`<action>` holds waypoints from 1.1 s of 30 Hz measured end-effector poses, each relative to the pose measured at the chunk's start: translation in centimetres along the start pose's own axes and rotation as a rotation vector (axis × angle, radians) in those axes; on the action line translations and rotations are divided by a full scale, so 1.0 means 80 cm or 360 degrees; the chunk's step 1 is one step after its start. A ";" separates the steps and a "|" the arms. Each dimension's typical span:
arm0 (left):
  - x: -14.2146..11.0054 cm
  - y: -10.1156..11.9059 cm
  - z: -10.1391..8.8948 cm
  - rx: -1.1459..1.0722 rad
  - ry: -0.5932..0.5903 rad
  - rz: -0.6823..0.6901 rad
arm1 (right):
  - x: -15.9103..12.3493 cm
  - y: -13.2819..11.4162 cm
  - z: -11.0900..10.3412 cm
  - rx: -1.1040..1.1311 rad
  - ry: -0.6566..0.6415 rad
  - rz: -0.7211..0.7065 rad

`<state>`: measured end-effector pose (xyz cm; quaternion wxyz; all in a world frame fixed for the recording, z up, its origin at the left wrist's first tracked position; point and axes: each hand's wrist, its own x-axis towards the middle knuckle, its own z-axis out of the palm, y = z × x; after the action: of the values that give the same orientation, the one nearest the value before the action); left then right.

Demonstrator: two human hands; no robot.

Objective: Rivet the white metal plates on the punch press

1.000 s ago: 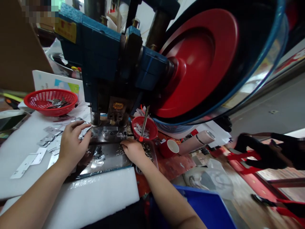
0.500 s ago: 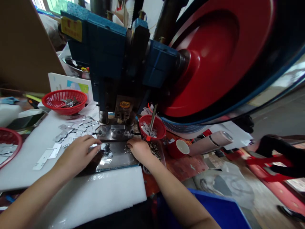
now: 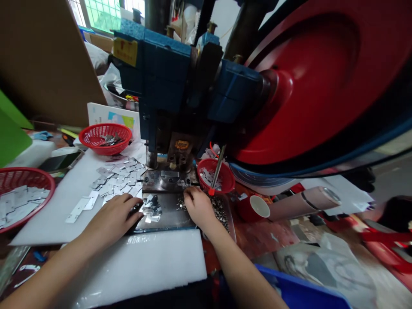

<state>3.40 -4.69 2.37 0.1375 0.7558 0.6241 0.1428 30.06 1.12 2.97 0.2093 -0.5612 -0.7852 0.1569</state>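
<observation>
My left hand (image 3: 120,215) is at the left edge of the press's steel plate (image 3: 174,212), thumb and fingers bent toward each other; what lies between them is hard to make out. Beside its fingertips a small pile of shiny metal pieces (image 3: 152,207) rests on the plate. My right hand (image 3: 200,209) is at the plate's right side, fingers curled down by tiny scattered metal parts (image 3: 181,202); anything in its pinch is hidden. Behind both hands stands the die block (image 3: 164,182) of a blue press (image 3: 167,64). Flat metal plates (image 3: 120,176) lie loose on white foam left of the die.
Red baskets of metal pieces stand at back left (image 3: 106,146), far left (image 3: 48,201) and right of the die (image 3: 227,176). A tub of tiny parts (image 3: 222,214), a red cup (image 3: 260,207) and a pink bottle (image 3: 302,204) are to the right. A large red flywheel (image 3: 322,86) overhangs them.
The camera view has shifted, so the scene sits further right. The left hand's fingers have drawn slightly away from the die, beside the pile. The right hand stays by the tiny parts.
</observation>
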 end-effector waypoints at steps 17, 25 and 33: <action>0.011 0.008 0.009 -0.0409 -0.0242 -0.0301 | 0.094 -0.034 0.015 -0.0303 0.0259 -0.0199; 0.014 0.001 0.004 -0.0473 -0.0110 -0.0223 | 0.075 -0.023 0.003 -0.0350 0.0234 -0.0526; 0.068 0.029 -0.017 -0.0618 0.0207 -0.0184 | 0.077 -0.024 0.011 -0.0116 0.0312 -0.0497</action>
<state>5.98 0.25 4.76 0.2478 0.6672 0.6349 0.3007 26.32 6.30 4.06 0.2861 -0.4522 -0.8439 0.0386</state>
